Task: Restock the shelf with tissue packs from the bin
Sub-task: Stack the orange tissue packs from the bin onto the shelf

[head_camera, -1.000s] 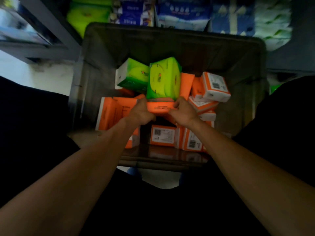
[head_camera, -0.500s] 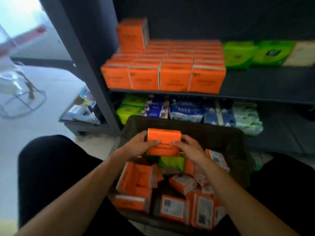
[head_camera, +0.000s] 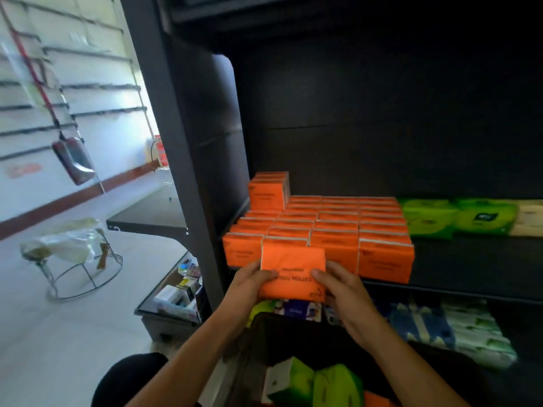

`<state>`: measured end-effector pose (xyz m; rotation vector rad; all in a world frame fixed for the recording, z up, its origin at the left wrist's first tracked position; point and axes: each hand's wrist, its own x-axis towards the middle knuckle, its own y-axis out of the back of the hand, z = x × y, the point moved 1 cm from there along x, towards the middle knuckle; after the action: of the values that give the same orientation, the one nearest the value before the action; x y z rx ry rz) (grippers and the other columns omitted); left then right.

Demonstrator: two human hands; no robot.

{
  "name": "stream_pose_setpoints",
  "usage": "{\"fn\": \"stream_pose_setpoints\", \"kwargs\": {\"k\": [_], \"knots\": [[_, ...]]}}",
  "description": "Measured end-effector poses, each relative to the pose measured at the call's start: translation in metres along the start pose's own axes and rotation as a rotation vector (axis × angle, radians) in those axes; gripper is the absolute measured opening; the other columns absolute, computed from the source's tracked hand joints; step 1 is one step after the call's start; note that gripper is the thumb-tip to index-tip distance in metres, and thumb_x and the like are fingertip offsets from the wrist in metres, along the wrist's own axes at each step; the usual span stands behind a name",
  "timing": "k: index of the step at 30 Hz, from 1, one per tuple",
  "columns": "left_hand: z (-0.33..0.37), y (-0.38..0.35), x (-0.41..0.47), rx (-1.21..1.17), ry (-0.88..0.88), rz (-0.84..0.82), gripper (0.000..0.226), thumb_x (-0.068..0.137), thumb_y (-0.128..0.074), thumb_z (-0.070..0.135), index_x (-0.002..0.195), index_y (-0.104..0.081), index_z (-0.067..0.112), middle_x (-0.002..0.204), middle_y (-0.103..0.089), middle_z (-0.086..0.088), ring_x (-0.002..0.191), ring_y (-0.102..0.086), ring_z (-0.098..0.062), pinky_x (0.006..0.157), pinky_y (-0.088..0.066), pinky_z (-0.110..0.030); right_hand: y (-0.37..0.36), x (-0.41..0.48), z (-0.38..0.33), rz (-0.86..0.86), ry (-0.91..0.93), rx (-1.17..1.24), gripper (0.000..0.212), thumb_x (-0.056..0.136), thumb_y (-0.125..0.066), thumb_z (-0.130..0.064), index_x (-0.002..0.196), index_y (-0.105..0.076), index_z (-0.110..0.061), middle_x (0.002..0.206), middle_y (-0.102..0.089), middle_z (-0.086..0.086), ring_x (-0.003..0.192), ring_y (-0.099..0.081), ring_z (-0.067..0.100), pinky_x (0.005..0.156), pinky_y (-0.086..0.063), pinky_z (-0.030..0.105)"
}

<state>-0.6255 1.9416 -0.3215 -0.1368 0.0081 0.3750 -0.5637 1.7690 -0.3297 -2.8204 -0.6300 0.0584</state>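
Orange tissue pack [head_camera: 292, 271] is riding much higher vs 0.5 s ago, clear of the bin [head_camera: 282, 339] & hovering just in front of the orange stack [head_camera: 323, 230] on the shelf [head_camera: 470, 259], so placing is looking imminent. Left hand [head_camera: 252, 282] & right hand [head_camera: 343, 292] are each gripping one end, thumbs on top. Wrapper is reading as soft, smooth plastic; pack is a squashy rectangular block w/ printed text.

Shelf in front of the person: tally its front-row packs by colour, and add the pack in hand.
Held orange pack, gripped by left hand and right hand: 1
Orange front-row packs: 4, one partly hidden behind it
Green packs: 2
Beige pack: 1, cut by the frame edge
Total: 8
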Motion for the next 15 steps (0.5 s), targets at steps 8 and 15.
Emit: {"fn": "stream_pose_setpoints", "kwargs": {"k": [8, 15], "knots": [[0.018, 0.015, 0.039, 0.005, -0.192, 0.087, 0.038, 0.083, -0.064, 0.027, 0.117, -0.062, 0.01, 0.109, -0.071, -0.011, 0.099, -0.068, -0.025, 0.082, -0.056, -0.042, -0.033, 0.055, -0.029, 0.015, 0.078, -0.025, 0.02, 0.087, -0.067, -0.019, 0.107, -0.068, -0.02, 0.096, -0.075, 0.0, 0.087, -0.071, 0.012, 0.08, -0.055, 0.03], [0.037, 0.031, 0.094, 0.148, -0.421, 0.194, 0.031, 0.089, -0.061, 0.023, 0.117, -0.059, 0.011, 0.104, -0.071, -0.003, 0.092, -0.07, -0.013, 0.071, -0.054, -0.02, -0.067, 0.11, -0.016, 0.164, 0.119, 0.206, 0.038, 0.085, -0.069, -0.024, 0.12, -0.055, -0.019, 0.106, -0.071, 0.001, 0.096, -0.07, 0.017, 0.089, -0.055, 0.039]]}}
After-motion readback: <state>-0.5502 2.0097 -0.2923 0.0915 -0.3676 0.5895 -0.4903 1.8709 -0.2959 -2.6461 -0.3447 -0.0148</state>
